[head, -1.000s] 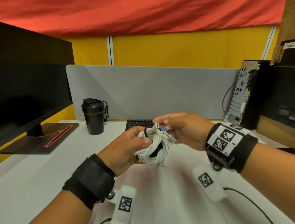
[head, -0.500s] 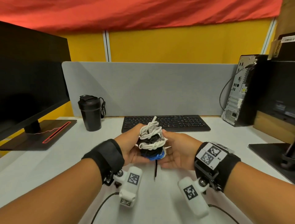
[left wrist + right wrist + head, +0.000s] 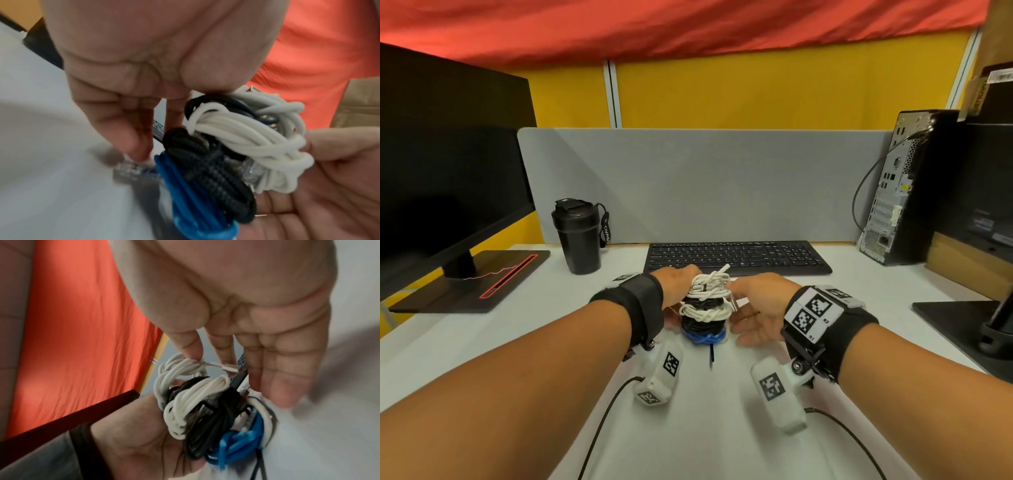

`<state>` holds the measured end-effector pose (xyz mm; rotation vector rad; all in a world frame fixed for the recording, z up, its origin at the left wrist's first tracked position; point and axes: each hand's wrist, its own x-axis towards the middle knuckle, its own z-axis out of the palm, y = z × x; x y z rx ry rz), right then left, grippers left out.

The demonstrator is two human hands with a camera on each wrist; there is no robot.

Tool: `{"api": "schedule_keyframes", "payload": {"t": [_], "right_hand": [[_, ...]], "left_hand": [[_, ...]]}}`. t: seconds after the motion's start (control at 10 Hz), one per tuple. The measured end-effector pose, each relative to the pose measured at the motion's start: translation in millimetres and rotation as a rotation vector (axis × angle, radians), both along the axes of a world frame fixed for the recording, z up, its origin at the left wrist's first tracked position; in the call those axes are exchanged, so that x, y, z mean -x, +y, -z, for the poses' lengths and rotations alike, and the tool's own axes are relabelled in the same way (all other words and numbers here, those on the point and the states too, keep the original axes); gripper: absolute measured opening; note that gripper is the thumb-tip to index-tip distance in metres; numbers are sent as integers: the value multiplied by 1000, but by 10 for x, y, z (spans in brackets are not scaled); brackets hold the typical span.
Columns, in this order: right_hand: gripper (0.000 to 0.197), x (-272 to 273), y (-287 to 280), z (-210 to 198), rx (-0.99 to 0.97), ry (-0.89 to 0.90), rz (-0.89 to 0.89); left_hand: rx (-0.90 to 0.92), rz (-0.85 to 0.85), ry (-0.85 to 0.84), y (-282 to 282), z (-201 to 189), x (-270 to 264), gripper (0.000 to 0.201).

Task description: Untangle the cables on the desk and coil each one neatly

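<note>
Head view looks down; wrist views (very close) share the cable stack (image 3: 705,310).

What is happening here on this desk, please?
A person steadies a stack of coiled cables on the white desk: white coils on top, black between, blue at the bottom. The left hand and the right hand cup its two sides. A keyboard lies just behind.

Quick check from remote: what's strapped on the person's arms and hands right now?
Forearms are bare, no sleeves or gloves. The left hand has a plain black wrist strap; the right hand has a black strap carrying a white plate with two black square markers. Under each wrist hangs a white camera pod with a square marker, trailing a thin black cable.
</note>
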<state>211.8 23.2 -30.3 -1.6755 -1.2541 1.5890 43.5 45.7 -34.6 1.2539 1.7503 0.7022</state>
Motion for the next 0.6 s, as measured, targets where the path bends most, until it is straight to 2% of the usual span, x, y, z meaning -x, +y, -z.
{"api": "schedule_keyframes", "payload": {"t": [0.1,0.2,0.4,0.6], "right_hand": [[25,55,-12,-88,-69,-30,22],[23,98,-37,-168,-115,-126,20],[33,113,-109,-303,-180,-255,-2],[37,93,-157,-355,-225,-355,-2]], "left_hand": [[7,-40,-76,-18,15,27,48],[64,-101,-249,-80,-39,21,46],[92,-63,-280,-130,-103,-15,49],[68,-104,-203,-126,-102,56,58]]}}
